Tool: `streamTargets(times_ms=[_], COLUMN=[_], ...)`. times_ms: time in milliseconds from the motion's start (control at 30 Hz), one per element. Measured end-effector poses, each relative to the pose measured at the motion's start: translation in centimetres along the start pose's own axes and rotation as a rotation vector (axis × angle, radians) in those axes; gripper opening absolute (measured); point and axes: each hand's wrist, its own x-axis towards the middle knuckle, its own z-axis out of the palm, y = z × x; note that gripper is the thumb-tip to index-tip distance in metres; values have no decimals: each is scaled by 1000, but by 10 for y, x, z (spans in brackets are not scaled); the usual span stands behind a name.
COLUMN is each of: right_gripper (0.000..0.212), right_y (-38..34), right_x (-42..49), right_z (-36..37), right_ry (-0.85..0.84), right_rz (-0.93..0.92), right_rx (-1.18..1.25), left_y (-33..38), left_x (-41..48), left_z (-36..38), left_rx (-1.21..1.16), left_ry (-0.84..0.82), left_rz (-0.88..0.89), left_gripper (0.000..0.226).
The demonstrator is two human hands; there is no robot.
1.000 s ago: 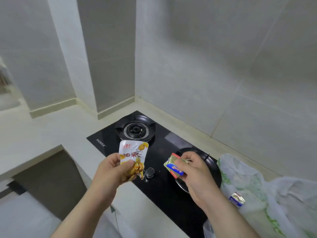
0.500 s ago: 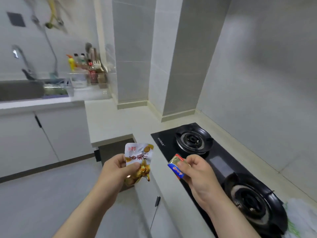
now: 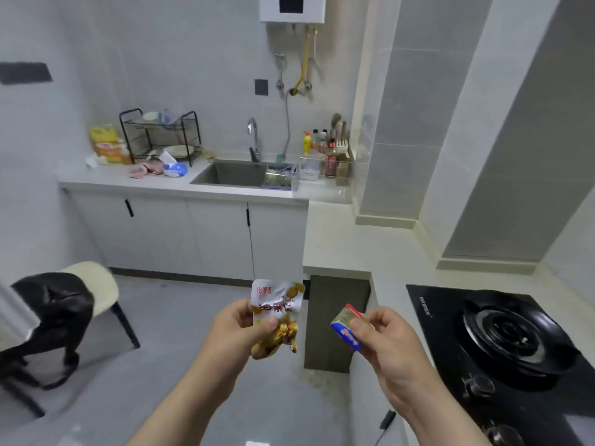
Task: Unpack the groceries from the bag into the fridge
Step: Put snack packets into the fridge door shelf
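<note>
White shiny snack packet (image 3: 277, 309), red letters too blurry to read | left hand (image 3: 240, 329) fingers (image 3: 267, 323) pinch it | small blue-red-gold foil packet (image 3: 346, 328) | right hand (image 3: 389, 346) fingers pinch it

Lighting's pretty flat: soft cool white, no hard shadows. The glossy black glass gas hob (image 3: 444, 365) right of the right hand (image 3: 392, 349) picks up a pale sheen, and the grey tiled floor (image 3: 161, 365) below the left hand (image 3: 238, 333) shows a small bright glint. Everything's a bit smeary, and the steel sink (image 3: 231, 173) far beyond both hands is mush. The white-and-gold snack packet (image 3: 277, 304) in the left hand and the small blue-and-gold foil packet (image 3: 346, 329) the right pinches look sharpest, though the print's soft. Walls bow at the edges.
</note>
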Motion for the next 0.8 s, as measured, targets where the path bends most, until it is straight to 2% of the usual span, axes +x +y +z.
streamTargets(times_ms=[133,267,567,800], right_gripper=[26,13,15,13], right_y=[1,7,13,7], right_x=[2,1,-13,-25], right_z=[18,36,103,158], right_ry=[-114,-196,-375,-497], right_rz=[-21,-34,33,5], right_rx=[-8,13,78,63], left_y=[-1,-3,7,13], left_x=[-25,-53,-106,-136], left_z=[-19,-33,-72,-121], left_rx=[14,29,39,-21], left_ry=[128,241,489,650], left_rz=[0,10,26,83], left_gripper=[22,26,22,21])
